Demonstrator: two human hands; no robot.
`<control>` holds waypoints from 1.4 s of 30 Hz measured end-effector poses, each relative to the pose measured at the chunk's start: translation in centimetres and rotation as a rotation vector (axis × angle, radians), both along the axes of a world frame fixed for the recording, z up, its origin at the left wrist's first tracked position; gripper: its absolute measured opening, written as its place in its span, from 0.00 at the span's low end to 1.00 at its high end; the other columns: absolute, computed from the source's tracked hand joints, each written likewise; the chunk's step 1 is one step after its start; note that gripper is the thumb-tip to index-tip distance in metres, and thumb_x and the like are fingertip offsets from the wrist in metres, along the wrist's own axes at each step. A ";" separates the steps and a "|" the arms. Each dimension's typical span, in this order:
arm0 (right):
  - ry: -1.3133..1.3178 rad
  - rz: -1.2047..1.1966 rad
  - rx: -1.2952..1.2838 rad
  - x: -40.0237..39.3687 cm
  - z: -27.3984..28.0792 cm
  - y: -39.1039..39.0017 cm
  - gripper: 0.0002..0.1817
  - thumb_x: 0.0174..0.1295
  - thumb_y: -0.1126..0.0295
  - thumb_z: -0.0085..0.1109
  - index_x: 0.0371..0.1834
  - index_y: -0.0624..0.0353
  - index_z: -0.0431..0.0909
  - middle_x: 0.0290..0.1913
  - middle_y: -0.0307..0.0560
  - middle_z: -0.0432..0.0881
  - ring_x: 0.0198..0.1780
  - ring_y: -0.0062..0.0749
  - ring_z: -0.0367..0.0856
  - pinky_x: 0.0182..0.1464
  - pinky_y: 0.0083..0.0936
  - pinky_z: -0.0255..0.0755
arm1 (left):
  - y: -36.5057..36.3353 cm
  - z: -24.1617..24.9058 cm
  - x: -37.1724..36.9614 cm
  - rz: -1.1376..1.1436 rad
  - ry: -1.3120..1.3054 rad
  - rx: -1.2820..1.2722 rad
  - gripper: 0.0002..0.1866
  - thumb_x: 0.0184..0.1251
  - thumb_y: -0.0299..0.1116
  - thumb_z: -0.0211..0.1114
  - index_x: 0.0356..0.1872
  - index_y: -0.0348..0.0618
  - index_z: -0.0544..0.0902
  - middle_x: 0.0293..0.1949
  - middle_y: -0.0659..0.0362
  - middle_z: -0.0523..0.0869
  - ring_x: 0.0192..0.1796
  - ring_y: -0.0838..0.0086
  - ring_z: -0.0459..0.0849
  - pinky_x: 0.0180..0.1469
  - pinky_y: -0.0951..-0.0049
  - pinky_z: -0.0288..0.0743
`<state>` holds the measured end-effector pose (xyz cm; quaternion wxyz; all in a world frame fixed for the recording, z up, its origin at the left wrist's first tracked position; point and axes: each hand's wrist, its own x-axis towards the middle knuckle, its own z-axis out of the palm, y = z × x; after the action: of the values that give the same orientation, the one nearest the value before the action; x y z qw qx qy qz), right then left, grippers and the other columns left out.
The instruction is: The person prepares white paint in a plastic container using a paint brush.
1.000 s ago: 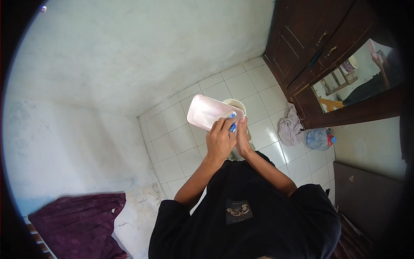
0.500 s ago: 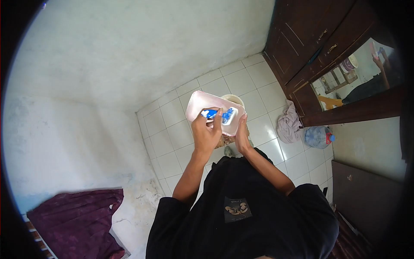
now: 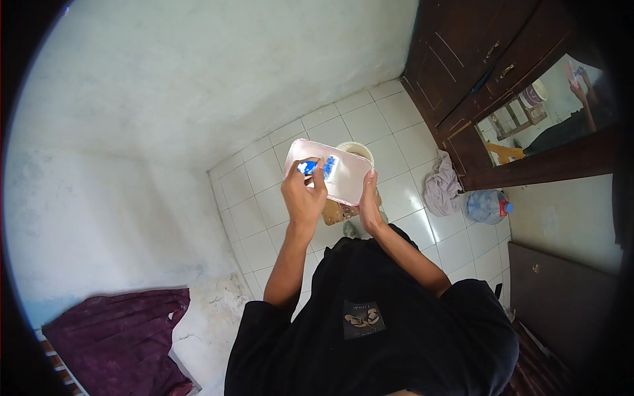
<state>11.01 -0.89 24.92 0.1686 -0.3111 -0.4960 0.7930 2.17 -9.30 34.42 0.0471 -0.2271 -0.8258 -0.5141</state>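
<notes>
A blue-handled paintbrush (image 3: 329, 167) is pinched in the closed fingers of my left hand (image 3: 304, 201). Its white bristles lie over the inside of a pale pink rectangular tray (image 3: 348, 183). White paint smears the brush's handle. My right hand (image 3: 370, 208) grips the tray by its right end, thumb at the rim and the other fingers partly hidden below. Behind the tray's far edge shows the rim of a round, light-coloured bucket (image 3: 360, 148), partly covered by the tray.
Below the tray is a stained wooden surface (image 3: 338, 212). On the tiled floor (image 3: 399, 155) lie a pale cloth (image 3: 442, 186) and a large clear water jug (image 3: 484, 208). A dark wardrobe (image 3: 456, 53) with a mirror stands right; a maroon cloth (image 3: 119, 340) hangs lower left.
My left hand has drawn the paintbrush leftward across the tray, from near its right end towards its middle. The right hand and the tray have barely moved.
</notes>
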 end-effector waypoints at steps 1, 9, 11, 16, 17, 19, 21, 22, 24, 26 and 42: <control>-0.012 -0.006 -0.010 0.1 0.6 0.0 0.36 0.72 0.39 0.23 0.67 0.60 0.52 0.63 0.54 0.62 0.68 0.38 0.58 0.69 0.32 0.53 | -0.3 0.1 -0.4 0.013 0.018 -0.004 0.05 0.63 0.25 0.64 0.35 0.32 0.83 0.29 0.51 0.85 0.29 0.72 0.85 0.31 0.74 0.80; -0.049 0.014 0.014 0.1 1.8 0.4 0.34 0.73 0.40 0.25 0.67 0.59 0.52 0.63 0.53 0.61 0.69 0.38 0.56 0.70 0.32 0.50 | -2.8 3.1 -3.1 0.009 0.189 -0.043 0.05 0.63 0.23 0.64 0.35 0.30 0.82 0.31 0.53 0.84 0.32 0.75 0.84 0.32 0.73 0.82; -0.020 -0.012 -0.024 0.0 0.6 0.5 0.35 0.73 0.40 0.25 0.67 0.60 0.51 0.64 0.53 0.60 0.70 0.38 0.55 0.71 0.32 0.49 | -2.8 3.7 -3.4 0.001 0.226 -0.053 0.04 0.63 0.22 0.63 0.35 0.30 0.82 0.31 0.53 0.84 0.32 0.74 0.85 0.34 0.73 0.82; -0.016 0.002 -0.031 -0.1 1.0 0.7 0.35 0.73 0.40 0.26 0.68 0.60 0.51 0.64 0.54 0.59 0.70 0.39 0.54 0.71 0.32 0.48 | -2.8 3.7 -3.8 -0.032 0.273 -0.137 0.03 0.62 0.22 0.63 0.35 0.32 0.83 0.31 0.53 0.84 0.32 0.70 0.85 0.34 0.74 0.82; -0.011 -0.003 -0.032 -0.1 1.1 0.8 0.35 0.73 0.40 0.26 0.68 0.60 0.51 0.64 0.54 0.59 0.70 0.39 0.54 0.71 0.33 0.48 | -2.8 3.6 -3.8 -0.033 0.274 -0.138 0.03 0.62 0.22 0.63 0.35 0.32 0.83 0.31 0.53 0.84 0.32 0.70 0.85 0.34 0.74 0.82; -0.007 -0.001 -0.030 -0.1 1.2 0.8 0.35 0.72 0.40 0.26 0.68 0.60 0.51 0.64 0.54 0.59 0.70 0.39 0.54 0.71 0.33 0.48 | -2.8 3.0 -3.8 -0.046 0.298 -0.176 0.03 0.61 0.22 0.63 0.34 0.33 0.83 0.31 0.53 0.84 0.31 0.68 0.86 0.33 0.73 0.82; -0.004 0.004 -0.027 -0.1 1.5 0.8 0.35 0.72 0.40 0.26 0.68 0.60 0.51 0.64 0.54 0.59 0.70 0.39 0.54 0.71 0.32 0.48 | -2.6 2.1 -4.0 -0.047 0.319 -0.161 0.03 0.61 0.23 0.64 0.34 0.34 0.83 0.30 0.53 0.84 0.28 0.67 0.84 0.30 0.72 0.79; -0.002 0.009 -0.028 -0.1 1.8 0.8 0.35 0.72 0.40 0.27 0.67 0.60 0.51 0.64 0.54 0.59 0.70 0.39 0.54 0.71 0.33 0.49 | -2.5 1.8 -4.0 -0.049 0.340 -0.147 0.03 0.60 0.24 0.64 0.34 0.36 0.83 0.29 0.54 0.83 0.25 0.66 0.83 0.27 0.72 0.75; 0.000 0.012 -0.029 0.0 2.3 0.9 0.35 0.72 0.40 0.27 0.67 0.60 0.51 0.64 0.54 0.59 0.70 0.39 0.54 0.71 0.33 0.49 | -2.3 1.6 -3.7 -0.053 0.333 -0.182 0.03 0.61 0.23 0.64 0.34 0.34 0.82 0.30 0.53 0.83 0.28 0.66 0.84 0.29 0.71 0.79; -0.001 0.008 -0.028 -0.1 2.6 0.9 0.35 0.72 0.40 0.28 0.67 0.59 0.51 0.64 0.54 0.59 0.69 0.39 0.55 0.70 0.33 0.51 | -2.2 1.5 -3.3 -0.057 0.328 -0.220 0.03 0.61 0.22 0.63 0.34 0.33 0.82 0.30 0.52 0.83 0.30 0.65 0.86 0.31 0.71 0.82; -0.008 -0.032 -0.048 -0.6 3.0 1.2 0.32 0.73 0.41 0.29 0.65 0.58 0.54 0.62 0.53 0.61 0.67 0.39 0.58 0.69 0.34 0.53 | -0.9 0.7 0.6 -0.092 0.163 -0.050 0.04 0.62 0.23 0.64 0.35 0.31 0.81 0.31 0.52 0.84 0.30 0.70 0.86 0.30 0.74 0.81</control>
<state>10.39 0.28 27.91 0.1716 -0.3261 -0.4723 0.8007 2.74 -10.16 35.07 0.0848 -0.3067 -0.8207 -0.4746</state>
